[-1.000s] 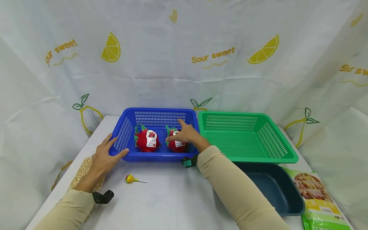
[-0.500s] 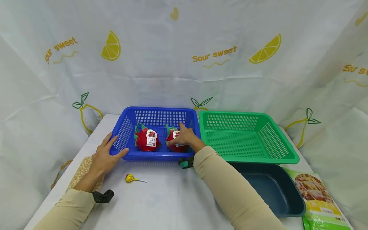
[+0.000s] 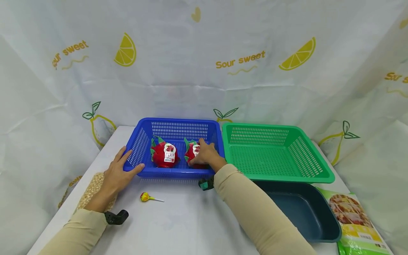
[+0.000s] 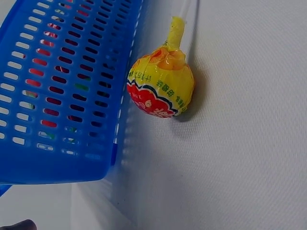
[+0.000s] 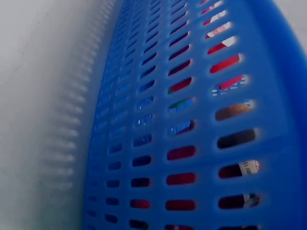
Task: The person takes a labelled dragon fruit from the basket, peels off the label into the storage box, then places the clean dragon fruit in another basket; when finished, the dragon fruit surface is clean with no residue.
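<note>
"One lollipop (image 3: 145, 197) up front?"
"Yes, on the table (image 3: 178, 226). Beyond it, the left hand (image 3: 118, 175), fingers spread, touches the near-left corner of the blue basket (image 3: 181, 171)."
"The right hand (image 3: 207, 154)?"
"Inside, fingers curled around the right dragon fruit (image 3: 192, 151)."

The white tabletop (image 3: 178, 226) carries a blue plastic basket (image 3: 178, 173), green plastic basket (image 3: 258, 156), dark-blue plastic basin (image 3: 301, 209), yellow-red round lollipop (image 3: 145, 197), green-yellow printed packet (image 3: 355, 223) and beige nubbly object (image 3: 93, 188).

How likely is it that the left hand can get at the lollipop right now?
Probably yes: the lollipop lies uncovered on the table in front of the blue basket, and the left hand rests nearby at the basket's corner.
</note>
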The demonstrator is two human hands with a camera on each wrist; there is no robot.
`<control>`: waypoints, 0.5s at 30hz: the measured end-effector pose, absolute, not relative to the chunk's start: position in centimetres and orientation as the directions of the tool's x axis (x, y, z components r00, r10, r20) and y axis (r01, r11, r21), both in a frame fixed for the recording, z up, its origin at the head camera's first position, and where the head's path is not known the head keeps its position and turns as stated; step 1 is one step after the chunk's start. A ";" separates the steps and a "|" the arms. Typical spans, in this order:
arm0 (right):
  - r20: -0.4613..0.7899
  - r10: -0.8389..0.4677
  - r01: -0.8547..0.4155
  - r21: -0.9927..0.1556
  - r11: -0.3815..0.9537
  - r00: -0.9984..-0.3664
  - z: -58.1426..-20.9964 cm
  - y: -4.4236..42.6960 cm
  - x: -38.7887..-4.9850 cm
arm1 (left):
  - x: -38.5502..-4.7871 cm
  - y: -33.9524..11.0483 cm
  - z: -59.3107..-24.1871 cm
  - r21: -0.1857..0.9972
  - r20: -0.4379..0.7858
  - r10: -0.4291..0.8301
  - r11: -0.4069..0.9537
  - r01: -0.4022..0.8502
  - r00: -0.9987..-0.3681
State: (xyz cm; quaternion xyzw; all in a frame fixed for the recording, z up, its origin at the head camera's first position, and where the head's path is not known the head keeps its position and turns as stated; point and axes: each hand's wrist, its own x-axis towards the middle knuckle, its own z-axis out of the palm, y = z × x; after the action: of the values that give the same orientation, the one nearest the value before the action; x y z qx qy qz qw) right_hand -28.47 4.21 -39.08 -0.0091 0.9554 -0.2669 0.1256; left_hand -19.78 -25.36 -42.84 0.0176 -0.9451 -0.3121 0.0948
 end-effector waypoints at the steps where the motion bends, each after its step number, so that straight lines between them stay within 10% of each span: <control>1: -0.231 -0.086 0.047 -0.517 0.855 -0.969 -39.0 4.2 -28.4 | -19.8 -25.3 -42.8 0.594 0.167 -0.091 0.804 0.026 -0.982; 15: -0.182 -0.003 0.123 -0.677 0.725 -0.983 -39.7 4.3 -28.0 | -19.8 -25.4 -43.0 0.611 0.175 -0.087 0.791 0.039 -0.981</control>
State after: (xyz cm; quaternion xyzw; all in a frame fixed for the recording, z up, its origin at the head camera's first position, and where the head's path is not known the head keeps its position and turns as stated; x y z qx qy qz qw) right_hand -28.00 4.27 -39.75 0.0326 0.9249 -0.3691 0.0854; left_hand -19.78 -25.45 -42.97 0.0126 -0.9412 -0.3233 0.0974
